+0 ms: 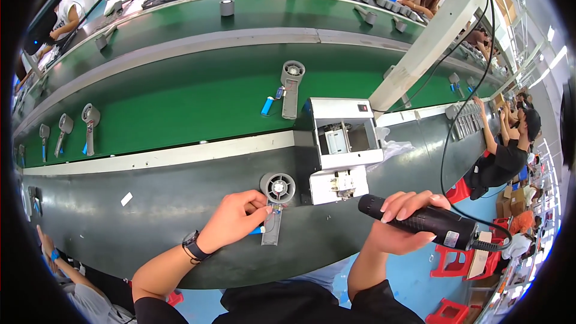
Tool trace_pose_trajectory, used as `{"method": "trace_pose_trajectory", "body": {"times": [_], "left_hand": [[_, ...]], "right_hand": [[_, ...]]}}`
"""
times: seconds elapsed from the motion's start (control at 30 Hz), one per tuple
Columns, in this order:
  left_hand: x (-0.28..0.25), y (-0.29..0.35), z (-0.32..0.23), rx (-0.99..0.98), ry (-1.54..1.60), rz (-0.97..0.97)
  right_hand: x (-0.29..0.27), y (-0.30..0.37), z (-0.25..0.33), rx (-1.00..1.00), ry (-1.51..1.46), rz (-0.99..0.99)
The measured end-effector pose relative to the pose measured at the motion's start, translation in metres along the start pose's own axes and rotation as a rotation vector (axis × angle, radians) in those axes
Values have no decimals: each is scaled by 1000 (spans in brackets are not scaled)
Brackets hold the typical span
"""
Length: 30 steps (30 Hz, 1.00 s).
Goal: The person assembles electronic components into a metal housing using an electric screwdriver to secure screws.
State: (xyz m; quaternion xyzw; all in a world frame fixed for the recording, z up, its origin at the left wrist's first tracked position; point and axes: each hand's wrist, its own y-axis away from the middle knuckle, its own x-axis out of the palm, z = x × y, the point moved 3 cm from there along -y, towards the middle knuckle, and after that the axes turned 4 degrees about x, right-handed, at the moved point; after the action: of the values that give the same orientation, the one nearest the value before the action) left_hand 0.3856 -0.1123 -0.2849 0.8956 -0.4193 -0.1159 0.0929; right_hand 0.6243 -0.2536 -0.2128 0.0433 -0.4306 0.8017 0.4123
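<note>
On the dark work table in front of me lies a grey handheld fan (272, 225), its round head away from me and its handle open. A small circuit board (275, 209) with wires shows near the neck, and a blue battery (258, 230) sticks out beside the handle. My left hand (240, 219) is closed, thumb and fingertips pressed together at the fan's neck; whether a small part is also pinched there is hidden. My right hand (402, 222) is wrapped round a black electric screwdriver (426, 223), raised over the table's near edge. Its cable leaves the right end.
A white and black machine (345, 144) with an open front stands right of the fan. Beyond runs a green conveyor belt (198, 108) carrying more fans (290, 87). A slanted post (435, 39) and hanging black cable (447, 150) are at right. Co-workers (507, 156) sit along the line.
</note>
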Motion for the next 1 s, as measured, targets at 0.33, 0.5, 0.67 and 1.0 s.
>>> {"method": "trace_pose_trajectory", "body": {"times": [0.33,0.5,0.67,1.0], "left_hand": [[0,-1,1,-21,22,12],[-2,1,2,-18,32,13],[-1,0,2,-14,20,11],[-5,2,7,-40,28,20]], "right_hand": [[12,0,-15,39,30,134],[42,-25,-31,487,44,294],[48,-35,-55,610,-57,519],[46,-32,-57,630,-7,414]]}}
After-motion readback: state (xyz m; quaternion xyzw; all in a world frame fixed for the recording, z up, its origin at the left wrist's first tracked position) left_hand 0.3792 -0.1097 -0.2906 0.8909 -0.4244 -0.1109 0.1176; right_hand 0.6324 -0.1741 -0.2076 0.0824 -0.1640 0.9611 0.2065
